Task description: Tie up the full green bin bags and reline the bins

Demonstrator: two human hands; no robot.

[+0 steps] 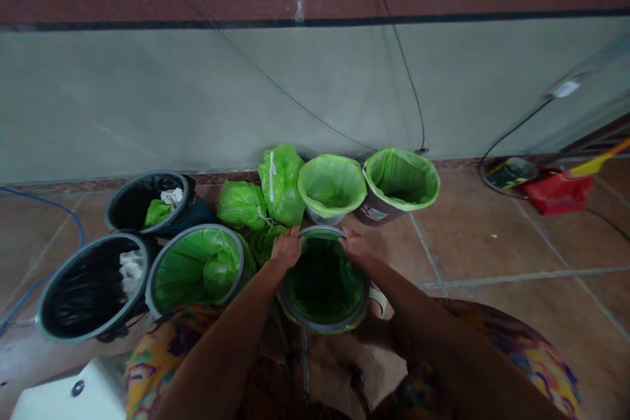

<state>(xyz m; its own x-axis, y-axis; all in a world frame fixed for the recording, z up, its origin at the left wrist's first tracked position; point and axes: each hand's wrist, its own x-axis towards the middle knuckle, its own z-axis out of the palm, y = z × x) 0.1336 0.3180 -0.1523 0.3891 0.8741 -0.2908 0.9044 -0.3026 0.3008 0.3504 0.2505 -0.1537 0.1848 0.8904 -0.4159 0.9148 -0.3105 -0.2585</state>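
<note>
Between my knees stands a round trash bin with a grey rim and a green bag lining its dark inside. My left hand grips the far left of that rim. On the far right of the rim, my right hand is closed in the same way. Just beyond the bin are two smaller bins with green liners, a pale one and a dark one. Tied green bags lie beside them against the wall.
To the left stand a green-lined bin and two black-lined bins holding white crumpled paper. A red dustpan lies at the right. Cables hang along the wall; a blue hose crosses the floor. A white object is at lower left.
</note>
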